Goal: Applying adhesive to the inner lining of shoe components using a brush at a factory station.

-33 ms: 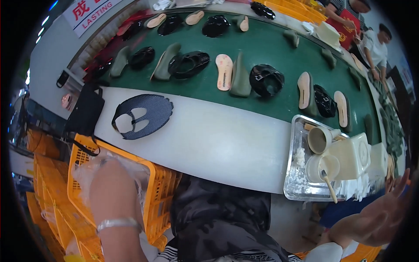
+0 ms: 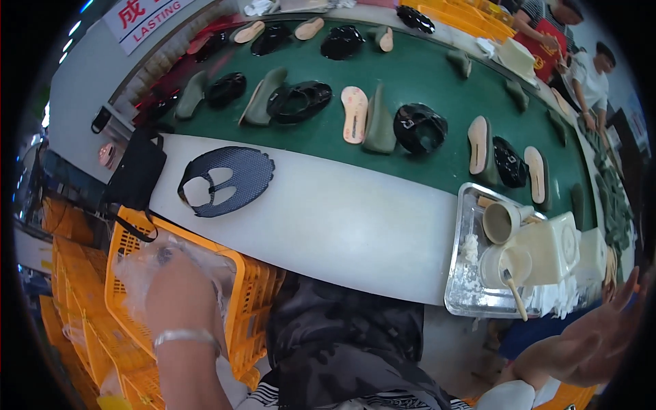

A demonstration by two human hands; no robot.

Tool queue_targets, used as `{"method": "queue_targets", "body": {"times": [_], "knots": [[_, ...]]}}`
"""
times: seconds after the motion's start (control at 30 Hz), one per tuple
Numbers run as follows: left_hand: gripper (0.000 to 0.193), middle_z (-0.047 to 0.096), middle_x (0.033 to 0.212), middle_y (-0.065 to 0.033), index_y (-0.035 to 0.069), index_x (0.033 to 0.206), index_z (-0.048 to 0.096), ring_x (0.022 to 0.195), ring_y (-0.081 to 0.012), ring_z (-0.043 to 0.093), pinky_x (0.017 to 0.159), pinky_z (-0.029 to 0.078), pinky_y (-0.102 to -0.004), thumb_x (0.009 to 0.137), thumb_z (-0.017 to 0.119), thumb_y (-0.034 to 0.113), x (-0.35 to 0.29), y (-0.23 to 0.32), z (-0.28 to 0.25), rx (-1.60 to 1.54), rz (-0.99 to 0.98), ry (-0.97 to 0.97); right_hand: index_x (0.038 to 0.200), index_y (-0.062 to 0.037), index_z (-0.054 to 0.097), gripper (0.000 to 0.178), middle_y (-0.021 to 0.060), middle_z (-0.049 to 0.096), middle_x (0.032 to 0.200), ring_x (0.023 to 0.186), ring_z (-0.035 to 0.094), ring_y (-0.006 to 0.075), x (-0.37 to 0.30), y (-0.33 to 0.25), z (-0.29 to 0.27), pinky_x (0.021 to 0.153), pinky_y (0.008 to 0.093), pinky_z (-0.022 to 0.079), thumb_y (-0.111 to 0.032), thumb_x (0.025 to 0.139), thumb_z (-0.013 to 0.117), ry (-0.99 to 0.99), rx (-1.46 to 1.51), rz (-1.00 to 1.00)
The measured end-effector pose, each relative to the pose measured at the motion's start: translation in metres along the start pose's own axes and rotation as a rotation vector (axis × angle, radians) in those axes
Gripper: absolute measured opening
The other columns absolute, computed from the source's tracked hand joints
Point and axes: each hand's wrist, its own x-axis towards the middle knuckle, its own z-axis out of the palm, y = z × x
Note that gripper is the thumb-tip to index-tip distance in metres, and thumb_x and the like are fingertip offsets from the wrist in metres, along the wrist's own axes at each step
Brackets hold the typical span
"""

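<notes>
My left hand (image 2: 176,277) reaches down into an orange plastic crate (image 2: 239,287) at the lower left, among crumpled clear plastic bags (image 2: 133,270). Its fingers are hidden in there, so what they touch does not show. My right hand (image 2: 596,336) is raised at the lower right, fingers spread and nothing in it, near a metal tray (image 2: 471,311). A dark mesh shoe upper (image 2: 249,179) with cut-out openings lies flat on the left of the white worktop (image 2: 335,232).
The tray holds a beige cup (image 2: 502,224), a glue pot (image 2: 509,263) with a brush (image 2: 514,294), and a cream container (image 2: 547,249). On the green belt (image 2: 321,140) stand green shoe lasts (image 2: 380,126), insoles (image 2: 354,116) and black uppers (image 2: 298,102). Co-workers (image 2: 591,78) stand far right.
The view has shifted slightly. My left hand stays inside the crate with only a small movement, and my right hand keeps its spread pose at the right.
</notes>
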Motion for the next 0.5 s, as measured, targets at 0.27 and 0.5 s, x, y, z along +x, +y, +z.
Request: {"method": "queue_targets", "body": {"times": [0.27,0.5], "knots": [[0.045,0.046,0.121,-0.0167,-0.001,0.128,0.035,0.115,-0.0246,0.044,0.099,0.031,-0.0358,0.087,0.049,0.011,-0.144,-0.077,-0.075,0.426,-1.039,-0.381,0.119,0.0002,0.037,0.041,0.0239,0.05,0.109,0.107,0.045,0.0405,-0.02,-0.001,0.011,0.093,0.0484,0.034,-0.012,0.082,0.049,-0.206,0.102,-0.009],[0.05,0.053,0.098,-0.0077,0.009,0.122,0.041,0.061,-0.0074,0.048,0.047,0.037,-0.0214,0.079,0.063,0.025,-0.244,-0.108,-0.202,0.544,-1.945,-0.264,0.103,-0.0007,0.055,0.037,0.0146,0.055,0.104,0.094,0.054,0.0286,-0.046,-0.01,0.026,0.082,0.0339,0.044,0.007,0.068,0.061,-0.361,0.358,0.274]]}}
